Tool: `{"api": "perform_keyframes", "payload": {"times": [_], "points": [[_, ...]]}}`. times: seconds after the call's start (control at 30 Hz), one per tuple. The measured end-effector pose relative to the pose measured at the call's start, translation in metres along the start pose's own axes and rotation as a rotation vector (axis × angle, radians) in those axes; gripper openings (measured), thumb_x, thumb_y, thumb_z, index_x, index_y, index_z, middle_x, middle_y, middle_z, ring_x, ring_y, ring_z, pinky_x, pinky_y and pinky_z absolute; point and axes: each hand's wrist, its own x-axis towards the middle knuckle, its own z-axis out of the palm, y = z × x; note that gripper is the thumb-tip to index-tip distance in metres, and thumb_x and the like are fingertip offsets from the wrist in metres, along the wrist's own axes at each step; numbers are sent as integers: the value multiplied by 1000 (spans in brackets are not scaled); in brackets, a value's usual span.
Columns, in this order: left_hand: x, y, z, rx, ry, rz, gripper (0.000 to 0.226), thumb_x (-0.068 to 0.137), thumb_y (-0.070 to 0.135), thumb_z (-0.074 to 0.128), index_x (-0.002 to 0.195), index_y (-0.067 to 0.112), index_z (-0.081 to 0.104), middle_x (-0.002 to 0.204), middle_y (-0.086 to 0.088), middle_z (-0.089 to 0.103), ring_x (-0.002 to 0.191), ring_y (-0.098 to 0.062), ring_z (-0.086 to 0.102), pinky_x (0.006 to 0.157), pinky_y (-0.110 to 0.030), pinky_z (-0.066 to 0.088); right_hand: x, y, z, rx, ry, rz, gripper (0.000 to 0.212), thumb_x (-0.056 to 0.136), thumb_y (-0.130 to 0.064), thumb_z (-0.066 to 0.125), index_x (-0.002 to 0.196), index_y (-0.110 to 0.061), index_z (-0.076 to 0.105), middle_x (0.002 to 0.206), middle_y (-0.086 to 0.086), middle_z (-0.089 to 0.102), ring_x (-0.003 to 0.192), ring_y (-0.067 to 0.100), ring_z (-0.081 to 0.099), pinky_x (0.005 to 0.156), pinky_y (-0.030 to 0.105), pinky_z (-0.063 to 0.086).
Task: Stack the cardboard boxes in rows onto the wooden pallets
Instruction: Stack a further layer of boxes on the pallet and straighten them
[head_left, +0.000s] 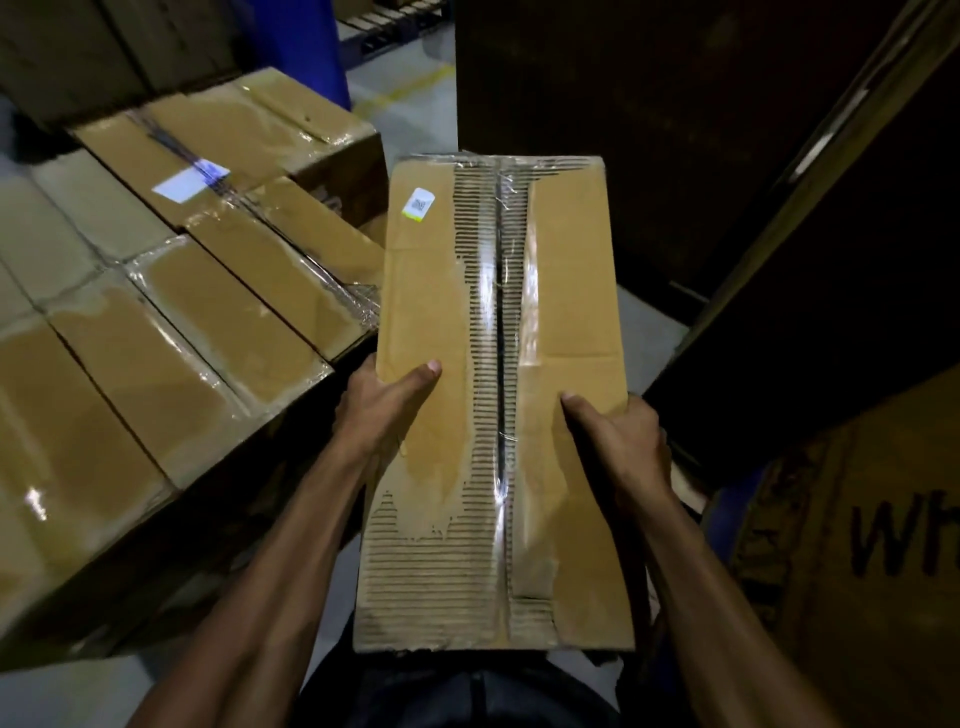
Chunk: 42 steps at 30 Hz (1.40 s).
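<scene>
**Q:** Hands first: what does each one hold?

**A:** Both grip one long cardboard box (498, 405), carried lengthwise away from the person. The left hand (382, 402) clasps the box's left edge, thumb laid flat across the top face, fingers wrapped down the side out of sight. The right hand (621, 436) clasps the right edge the same way, thumb on top. Neither hand is spread wide; each is curled round the cardboard.

**Q:** What marks the carried box?

**A:** Clear tape (501, 322) runs along its centre seam. Beside the seam the outer paper is torn off, baring the corrugated ribs, most widely at the near end. A small white sticker (421, 203) with a yellow lower edge sits near the far left corner of the top.

**Q:** Where is the box relative to the stack?

**A:** It is just right of the stacked boxes (171, 332), its left edge close to their right edge; whether they touch cannot be told. The stacked boxes lie in parallel rows, glossy with tape, and one carries a white label (189, 182). What supports the stack is not visible.

**Q:** Surroundings?

**A:** Grey floor (400, 78) with a yellow line (405, 91) lies beyond. A dark tall shape (649, 130) stands at the right, and a printed carton (883, 545) with dark lettering fills the lower right corner.
</scene>
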Motion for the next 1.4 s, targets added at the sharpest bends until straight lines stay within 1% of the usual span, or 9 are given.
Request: {"api": "perform_keyframes", "payload": {"times": [0.1, 0.17, 0.23, 0.33, 0.53, 0.67, 0.87, 1.17, 1.4], "points": [[31, 15, 13, -15, -10, -13, 84, 47, 64, 92, 117, 26, 66, 106, -3, 77, 97, -28, 74, 87, -53, 59, 32, -22, 2, -41, -17, -17, 68, 65, -75, 67, 104, -19, 65, 100, 1, 70, 91, 30, 65, 83, 45, 57], [58, 22, 20, -42, -29, -12, 79, 49, 60, 91, 116, 25, 67, 105, -4, 77, 96, -29, 74, 87, -55, 58, 55, -34, 9, -80, -7, -17, 52, 74, -69, 69, 100, -25, 59, 100, 2, 65, 92, 31, 62, 84, 42, 55], [87, 31, 26, -39, -35, -12, 72, 55, 55, 89, 116, 26, 66, 104, -3, 77, 95, -29, 74, 87, -54, 59, 78, -48, 19, -109, 1, -11, 48, 77, -68, 68, 100, -27, 56, 97, 2, 61, 92, 32, 60, 84, 43, 54], [136, 46, 32, -46, -76, -13, 65, 62, 49, 86, 117, 26, 63, 104, -3, 77, 96, -28, 74, 86, -54, 59, 113, -71, 39, -147, 39, -2, 52, 78, -68, 67, 104, -24, 59, 97, 2, 60, 94, 34, 60, 84, 43, 54], [224, 80, 40, 9, -126, -49, 67, 62, 60, 83, 119, 33, 61, 103, 3, 76, 95, -24, 74, 86, -51, 60, 178, -115, 69, -174, 114, 33, 64, 75, -72, 65, 113, -21, 64, 108, 7, 68, 97, 34, 63, 82, 40, 54], [264, 95, 49, 42, -147, -58, 60, 62, 62, 81, 113, 37, 62, 102, 5, 76, 95, -24, 74, 87, -52, 59, 210, -138, 79, -193, 137, 47, 65, 75, -72, 65, 115, -21, 63, 113, 9, 68, 102, 36, 63, 86, 42, 54], [310, 113, 67, 79, -120, -64, 64, 67, 58, 80, 121, 38, 53, 108, 4, 72, 99, -24, 71, 89, -51, 58, 261, -164, 88, -214, 110, 51, 62, 80, -68, 64, 118, -20, 62, 114, 8, 66, 104, 35, 62, 77, 34, 44], [382, 123, 106, 116, 62, -113, 60, 67, 59, 75, 118, 43, 47, 106, 7, 70, 96, -23, 70, 88, -52, 58, 381, -185, 109, -233, -63, -3, 62, 73, -72, 61, 111, -23, 63, 106, 3, 69, 95, 31, 65, 87, 43, 55], [412, 133, 140, 100, 316, -98, 67, 87, 43, 72, 142, 30, 37, 109, 9, 63, 95, -16, 65, 90, -45, 56, 484, -228, 128, -329, -275, -124, 60, 69, -75, 59, 104, -26, 62, 103, 2, 69, 94, 31, 65, 86, 44, 56]]}}
